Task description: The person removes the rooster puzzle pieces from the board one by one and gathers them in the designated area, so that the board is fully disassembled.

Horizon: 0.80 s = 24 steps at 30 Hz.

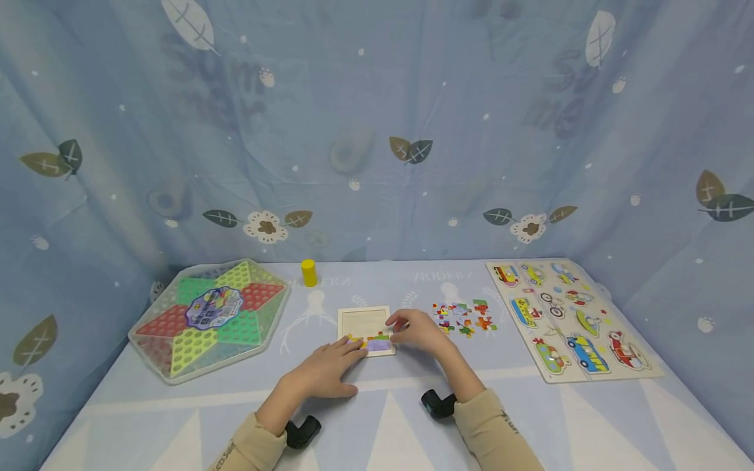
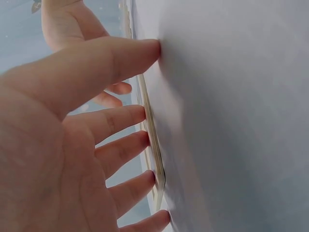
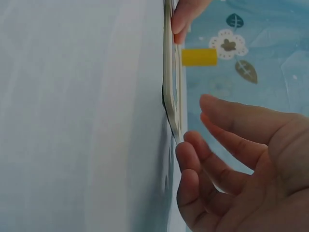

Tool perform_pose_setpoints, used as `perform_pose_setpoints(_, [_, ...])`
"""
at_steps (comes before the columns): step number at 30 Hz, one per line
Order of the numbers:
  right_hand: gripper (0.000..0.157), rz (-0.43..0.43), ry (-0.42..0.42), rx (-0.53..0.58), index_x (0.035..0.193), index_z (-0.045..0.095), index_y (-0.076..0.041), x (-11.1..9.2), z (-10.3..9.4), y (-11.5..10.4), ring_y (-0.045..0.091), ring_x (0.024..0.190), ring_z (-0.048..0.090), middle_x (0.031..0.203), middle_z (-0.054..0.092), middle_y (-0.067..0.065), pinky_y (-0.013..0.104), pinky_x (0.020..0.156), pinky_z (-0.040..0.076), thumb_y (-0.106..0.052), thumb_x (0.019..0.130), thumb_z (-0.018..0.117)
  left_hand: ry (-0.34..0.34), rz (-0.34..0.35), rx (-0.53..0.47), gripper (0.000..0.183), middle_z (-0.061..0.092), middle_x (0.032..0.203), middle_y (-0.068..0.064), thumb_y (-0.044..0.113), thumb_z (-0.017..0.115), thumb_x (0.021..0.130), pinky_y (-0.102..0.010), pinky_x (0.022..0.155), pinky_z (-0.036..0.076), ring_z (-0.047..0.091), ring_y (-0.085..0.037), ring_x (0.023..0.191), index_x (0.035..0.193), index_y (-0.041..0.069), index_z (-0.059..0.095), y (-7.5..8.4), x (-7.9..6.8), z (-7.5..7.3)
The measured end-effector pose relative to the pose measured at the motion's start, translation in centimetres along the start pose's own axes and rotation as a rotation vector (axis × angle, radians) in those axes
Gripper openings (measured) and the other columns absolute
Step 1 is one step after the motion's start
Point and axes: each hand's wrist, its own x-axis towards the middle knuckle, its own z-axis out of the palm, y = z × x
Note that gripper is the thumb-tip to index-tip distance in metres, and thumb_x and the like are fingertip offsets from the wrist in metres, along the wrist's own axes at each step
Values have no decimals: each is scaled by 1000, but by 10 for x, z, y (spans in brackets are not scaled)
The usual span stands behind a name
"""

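A small wooden puzzle tray (image 1: 362, 322) lies on the table before me, with joined purple, green and yellow jigsaw pieces (image 1: 379, 344) along its near side. My left hand (image 1: 323, 371) rests its outstretched fingers on the tray's near left part. In the left wrist view those fingertips meet the tray's edge (image 2: 152, 140), and the thumb (image 2: 130, 53) touches the tablecloth. My right hand (image 1: 419, 332) is at the tray's right side, its fingers loosely bent. The right wrist view shows its thumb (image 3: 236, 116) apart from the fingers and nothing between them.
Loose jigsaw pieces (image 1: 485, 323) lie right of the tray. Farther right is a wooden vehicle puzzle board (image 1: 556, 330). A Chinese checkers board (image 1: 194, 343) lies at the left, and a yellow cylinder (image 1: 309, 273) stands behind the tray. Patterned blue cloth (image 1: 365, 216) hangs at the back.
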Motion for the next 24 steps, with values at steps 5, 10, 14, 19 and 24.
perform_pose_setpoints(5, [46, 32, -48, -112, 112, 65, -12, 1, 5, -1, 20, 87, 52, 99, 56, 8, 37, 76, 44, -12, 68, 80, -3, 0, -14, 63, 35, 146, -10, 31, 67, 82, -57, 105, 25, 23, -34, 137, 137, 9, 44, 0, 0, -1])
perform_pose_setpoints(10, [48, 64, -76, -142, 114, 65, -15, 1, 8, -1, 23, 91, 51, 104, 52, 11, 40, 79, 44, -15, 69, 80, -1, 2, -20, 63, 35, 146, -10, 30, 67, 82, -57, 105, 24, 24, -34, 137, 136, 8, 45, 1, -1, -2])
perform_pose_setpoints(14, [39, 60, -86, -129, 107, 68, -18, -1, 8, -2, 23, 91, 51, 107, 50, 12, 41, 80, 43, -13, 70, 79, -3, 3, -31, 63, 36, 146, -10, 29, 68, 81, -57, 105, 24, 24, -35, 137, 136, 8, 45, 3, -1, -3])
perform_pose_setpoints(19, [32, 48, -91, -112, 100, 69, -17, -2, 8, -4, 23, 89, 48, 107, 48, 12, 42, 80, 42, -10, 70, 78, -6, 1, -36, 62, 36, 146, -10, 28, 68, 81, -57, 104, 25, 24, -36, 136, 135, 8, 46, 5, -2, -4])
perform_pose_setpoints(24, [35, 33, -106, -89, 104, 66, -14, -1, 10, -3, 23, 89, 49, 104, 48, 11, 39, 78, 43, -6, 71, 76, -3, 2, -36, 62, 36, 145, -11, 28, 68, 81, -57, 104, 25, 25, -36, 136, 135, 7, 46, 4, -2, -4])
